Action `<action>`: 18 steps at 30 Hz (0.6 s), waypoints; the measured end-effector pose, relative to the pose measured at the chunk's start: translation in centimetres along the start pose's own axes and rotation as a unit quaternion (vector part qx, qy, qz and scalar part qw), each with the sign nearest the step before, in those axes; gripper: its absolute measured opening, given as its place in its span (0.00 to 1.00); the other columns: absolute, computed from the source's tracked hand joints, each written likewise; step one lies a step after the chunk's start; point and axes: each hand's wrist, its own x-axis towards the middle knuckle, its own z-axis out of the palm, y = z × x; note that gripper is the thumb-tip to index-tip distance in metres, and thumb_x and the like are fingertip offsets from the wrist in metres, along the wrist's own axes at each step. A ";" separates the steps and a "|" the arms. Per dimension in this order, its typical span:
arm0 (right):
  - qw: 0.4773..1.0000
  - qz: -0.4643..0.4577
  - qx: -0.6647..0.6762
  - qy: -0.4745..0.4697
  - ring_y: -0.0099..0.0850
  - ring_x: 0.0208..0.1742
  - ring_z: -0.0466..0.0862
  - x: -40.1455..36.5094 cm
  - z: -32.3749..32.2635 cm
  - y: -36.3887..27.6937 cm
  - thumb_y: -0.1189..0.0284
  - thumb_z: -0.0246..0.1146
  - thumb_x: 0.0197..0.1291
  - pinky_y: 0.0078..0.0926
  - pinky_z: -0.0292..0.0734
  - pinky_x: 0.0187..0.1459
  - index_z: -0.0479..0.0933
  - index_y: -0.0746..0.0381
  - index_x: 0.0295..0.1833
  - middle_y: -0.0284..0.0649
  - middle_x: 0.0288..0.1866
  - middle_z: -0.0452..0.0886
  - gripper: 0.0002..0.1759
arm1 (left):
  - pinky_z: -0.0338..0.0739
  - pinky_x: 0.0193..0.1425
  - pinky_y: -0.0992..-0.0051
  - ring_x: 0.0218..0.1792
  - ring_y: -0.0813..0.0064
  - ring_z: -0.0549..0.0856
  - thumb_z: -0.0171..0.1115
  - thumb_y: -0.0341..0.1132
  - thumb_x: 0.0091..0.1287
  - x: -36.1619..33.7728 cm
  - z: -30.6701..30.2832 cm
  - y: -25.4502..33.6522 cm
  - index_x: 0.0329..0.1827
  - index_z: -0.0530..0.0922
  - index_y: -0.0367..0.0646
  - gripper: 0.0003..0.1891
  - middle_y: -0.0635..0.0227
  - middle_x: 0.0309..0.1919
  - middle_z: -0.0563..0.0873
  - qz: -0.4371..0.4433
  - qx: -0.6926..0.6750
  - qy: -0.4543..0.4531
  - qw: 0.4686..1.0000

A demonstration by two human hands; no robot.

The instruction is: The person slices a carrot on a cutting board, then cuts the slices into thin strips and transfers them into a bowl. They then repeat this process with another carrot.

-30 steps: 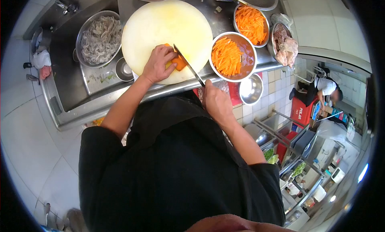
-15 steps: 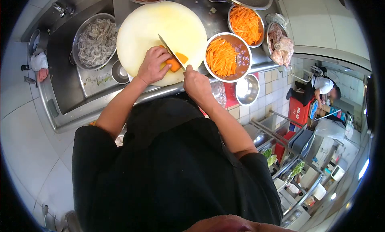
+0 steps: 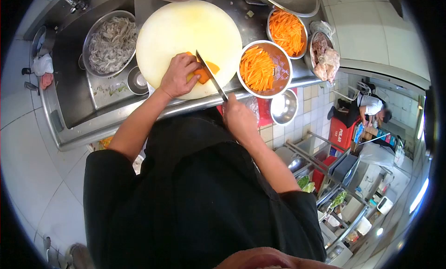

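Note:
A thick carrot (image 3: pixel 203 76) lies on the round, pale cutting board (image 3: pixel 193 29). My left hand (image 3: pixel 178 76) is closed over it, fingers curled and pressing it down near the board's front edge. In my right hand (image 3: pixel 240 120) is the handle of a knife (image 3: pixel 214 81). Its blade crosses the carrot beside my left fingertips, and the handle end reaches out past the counter's front edge. An orange piece shows on the far side of the blade. To the right of the board, a perforated colander (image 3: pixel 282 67) holds many carrot strips.
Behind the colander stands a bowl of more strips (image 3: pixel 285 32), near a bowl with raw meat (image 3: pixel 326 62). The sink on the left contains a bowl of greyish strips (image 3: pixel 111 48). A steel bowl (image 3: pixel 284 107) sits below the counter edge. Another person (image 3: pixel 371 104) is far right.
My right hand has drawn the knife back toward me and slightly right across the carrot. My left hand stays in place on the carrot. The whole view has shifted a little.

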 end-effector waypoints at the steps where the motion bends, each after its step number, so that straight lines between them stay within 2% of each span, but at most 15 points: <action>1: 1.000 -0.003 0.008 -0.001 0.58 0.37 0.90 1.1 1.2 0.0 0.78 0.56 0.68 0.56 0.85 0.43 0.74 0.68 0.45 0.60 0.32 0.87 0.05 | 0.71 0.71 0.54 0.61 0.50 0.78 0.71 0.37 0.63 0.0 0.0 0.1 0.55 0.84 0.44 0.17 0.60 0.57 0.82 0.001 0.003 0.000 1.000; 4: 1.000 -0.006 0.006 0.001 0.59 0.39 0.91 4.1 3.6 -0.2 0.77 0.55 0.69 0.56 0.85 0.44 0.73 0.68 0.46 0.61 0.35 0.88 0.06 | 0.71 0.71 0.54 0.61 0.50 0.78 0.71 0.38 0.63 -0.1 0.4 -0.2 0.55 0.84 0.44 0.18 0.60 0.57 0.82 -0.002 0.003 0.009 1.000; 7: 1.000 -0.011 0.010 0.007 0.61 0.39 0.90 4.7 3.3 -0.4 0.76 0.54 0.70 0.56 0.85 0.45 0.73 0.68 0.47 0.61 0.36 0.89 0.07 | 0.71 0.71 0.54 0.61 0.50 0.78 0.71 0.38 0.63 -0.1 0.5 -0.4 0.55 0.83 0.44 0.18 0.60 0.56 0.82 0.006 -0.006 0.018 1.000; 13: 1.000 0.016 -0.002 -0.009 0.60 0.38 0.90 0.4 -2.1 -1.4 0.76 0.54 0.71 0.58 0.84 0.43 0.74 0.68 0.49 0.60 0.34 0.88 0.07 | 0.71 0.71 0.54 0.61 0.51 0.78 0.72 0.38 0.63 -0.1 0.2 0.0 0.53 0.83 0.43 0.17 0.60 0.56 0.82 0.001 0.005 0.006 1.000; 18: 0.999 0.030 -0.007 -0.020 0.59 0.38 0.90 -1.4 -1.8 -1.0 0.77 0.56 0.69 0.57 0.84 0.43 0.74 0.69 0.49 0.60 0.32 0.87 0.08 | 0.71 0.70 0.53 0.61 0.51 0.78 0.72 0.37 0.62 -0.2 0.5 -0.3 0.53 0.83 0.42 0.17 0.60 0.56 0.82 0.011 -0.007 0.032 0.999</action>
